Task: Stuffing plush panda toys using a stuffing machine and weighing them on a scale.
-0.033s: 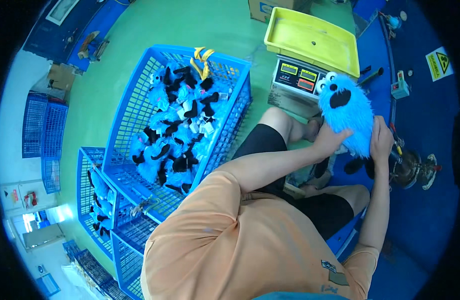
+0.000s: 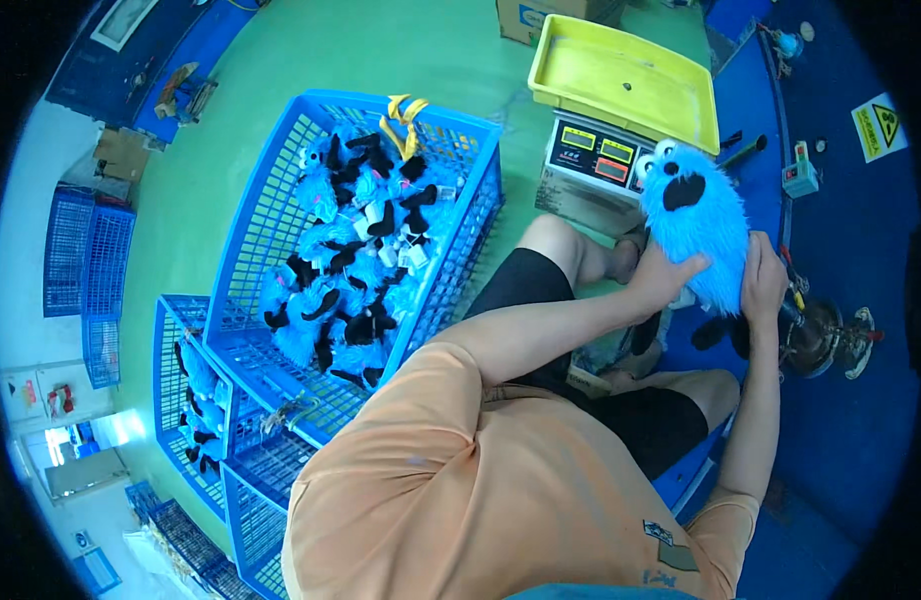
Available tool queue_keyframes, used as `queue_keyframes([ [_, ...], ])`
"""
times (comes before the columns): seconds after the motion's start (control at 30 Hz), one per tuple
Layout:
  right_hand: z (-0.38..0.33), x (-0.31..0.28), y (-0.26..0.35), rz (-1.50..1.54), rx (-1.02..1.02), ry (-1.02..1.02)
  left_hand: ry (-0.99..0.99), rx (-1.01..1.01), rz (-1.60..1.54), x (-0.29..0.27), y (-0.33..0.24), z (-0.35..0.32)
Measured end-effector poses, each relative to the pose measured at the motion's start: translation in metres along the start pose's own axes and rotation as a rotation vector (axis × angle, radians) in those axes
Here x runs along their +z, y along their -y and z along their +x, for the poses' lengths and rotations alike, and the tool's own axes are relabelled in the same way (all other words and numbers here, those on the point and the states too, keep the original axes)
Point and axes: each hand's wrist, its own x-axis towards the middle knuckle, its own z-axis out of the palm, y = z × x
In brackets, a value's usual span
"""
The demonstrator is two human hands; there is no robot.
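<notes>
Two hands grip a shaggy blue toy (image 2: 716,240) before a seated person's knees, its white eyes and black mouth facing up. The left hand (image 2: 663,280) is curled around one lower side, thumb laid across the fur; the right hand (image 2: 764,278) is closed along the opposite side, fingers pressed to it. Black legs (image 2: 713,333) hang below the grip. Just beyond, the toy's head overlaps the near right corner of a scale (image 2: 593,155) topped by a yellow tray (image 2: 626,85). To the left, a blue basket (image 2: 481,190) stands close by the person's leg, heaped with similar toys (image 2: 331,250) and white tags (image 2: 411,258), a yellow strip (image 2: 409,125) tied at its far rim. A second basket (image 2: 166,390), also bearing blue toys, stands nearer the left edge. At right, a metal fitting (image 2: 816,340) juts out near the right hand, with a small switch box (image 2: 802,177) farther up. The left forearm crosses above the black shorts (image 2: 641,430), hiding part of one thigh.

Lettering is sparse and small: the scale's dark panel carries two yellow-green windows and a red one, their figures too small to read. A warning sign (image 2: 880,128), yellow with a black triangle, bears a line of small characters. A carton (image 2: 521,15) at the top edge shows a blue printed patch, and the orange shirt (image 2: 401,480) a dark chest print.
</notes>
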Motion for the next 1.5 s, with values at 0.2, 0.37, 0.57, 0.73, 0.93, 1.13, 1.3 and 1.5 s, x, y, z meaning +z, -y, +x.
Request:
queue_keyframes([
  [0.2,-0.004,0.009,-0.01,-0.077,0.091,0.073,0.045,-0.112,0.155,-0.016,-0.01,-0.006],
  [0.37,-0.002,0.006,0.008,-0.106,0.002,0.002,-0.081,-0.332,0.068,-0.016,-0.002,-0.022],
  [0.57,-0.003,0.005,0.006,-0.106,0.03,-0.067,-0.022,-0.498,0.002,-0.018,-0.009,-0.011],
  [0.73,-0.003,0.005,0.006,-0.075,0.038,-0.057,-0.051,-0.485,-0.006,-0.013,-0.011,-0.016],
  [0.93,-0.002,0.007,0.004,0.013,-0.053,-0.092,-0.15,-0.53,0.006,-0.009,-0.001,-0.033],
  [1.13,-0.002,0.007,0.008,-0.008,-0.028,-0.113,-0.09,-0.479,0.034,-0.011,-0.006,-0.022],
  [1.3,0.0,0.006,0.012,-0.01,0.026,-0.102,-0.043,-0.413,-0.021,-0.013,-0.014,-0.01],
  [1.5,0.001,0.01,0.012,0.007,0.047,-0.105,-0.06,-0.403,-0.061,-0.008,-0.023,-0.009],
])
